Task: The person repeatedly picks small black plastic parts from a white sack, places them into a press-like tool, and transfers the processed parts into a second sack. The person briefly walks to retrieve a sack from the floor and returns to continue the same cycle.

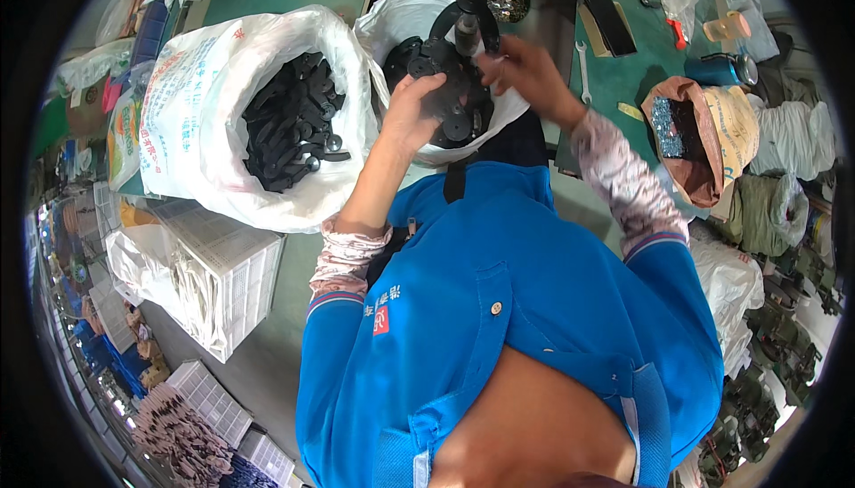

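Note:
My left hand [415,112] is closed, its thumb pressed along a flat black part with a round end [427,61], held at a bench press [466,32]. Just right of the press head is my right hand [527,77], its fingers curled together and slightly blurred; whatever they pinch is too small or hidden to make out. Beneath both hands stands an open white sack [514,114] with more black round-ended parts [457,125] inside. To the left, a larger white woven sack [209,123] is filled with similar black parts [298,118].
A bowl of small metal pieces [508,1] sits behind the press. On the right bench lie a wrench [583,71], a blue cup [720,69] and a brown bag [704,167] holding small shiny pieces. A white plastic crate [233,279] stands at lower left.

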A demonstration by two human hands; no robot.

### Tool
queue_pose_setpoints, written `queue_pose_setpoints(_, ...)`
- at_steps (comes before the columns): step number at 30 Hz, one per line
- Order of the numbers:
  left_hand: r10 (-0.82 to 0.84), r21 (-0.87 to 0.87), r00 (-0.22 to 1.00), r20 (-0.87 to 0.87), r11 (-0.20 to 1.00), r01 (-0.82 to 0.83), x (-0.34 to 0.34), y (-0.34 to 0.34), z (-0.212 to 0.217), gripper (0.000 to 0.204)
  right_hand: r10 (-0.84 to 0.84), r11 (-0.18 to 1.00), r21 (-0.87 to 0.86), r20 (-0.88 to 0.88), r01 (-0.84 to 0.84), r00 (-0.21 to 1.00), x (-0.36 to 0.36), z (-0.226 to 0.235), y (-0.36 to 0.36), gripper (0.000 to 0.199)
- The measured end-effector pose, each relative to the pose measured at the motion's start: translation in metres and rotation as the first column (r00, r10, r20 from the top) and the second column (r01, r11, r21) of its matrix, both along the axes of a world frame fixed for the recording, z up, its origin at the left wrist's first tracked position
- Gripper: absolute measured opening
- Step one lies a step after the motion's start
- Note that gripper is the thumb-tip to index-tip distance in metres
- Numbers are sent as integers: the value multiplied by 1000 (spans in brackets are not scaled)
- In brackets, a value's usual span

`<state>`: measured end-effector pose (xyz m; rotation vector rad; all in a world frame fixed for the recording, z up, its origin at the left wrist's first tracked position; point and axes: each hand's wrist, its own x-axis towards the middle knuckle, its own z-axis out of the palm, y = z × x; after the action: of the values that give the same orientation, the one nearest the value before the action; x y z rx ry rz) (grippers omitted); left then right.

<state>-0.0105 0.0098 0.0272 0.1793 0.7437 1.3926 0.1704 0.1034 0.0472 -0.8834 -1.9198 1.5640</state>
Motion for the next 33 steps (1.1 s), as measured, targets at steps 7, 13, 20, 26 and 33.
queue_pose_setpoints(7,-135,-40,989,56,990,137,2,-2,-9,19,36,636,765,105,-104,994,5,-5,-24,39)
queue_pose_setpoints(13,6,73,955,-298,997,16,11,0,-5,21,-122,843,512,-118,166,985,1,12,-44,32)
queue_pose_setpoints(20,-64,132,903,-424,982,132,23,-13,1,29,-96,993,-70,-30,94,995,4,-8,-38,29)
queue_pose_setpoints(26,21,28,979,-201,999,-16,11,-11,-2,29,-191,981,-51,-190,185,963,-4,23,-8,32)
queue_pose_setpoints(33,-11,109,1000,3,994,11,6,-13,-1,27,-144,989,-34,-81,142,986,-32,46,41,27)
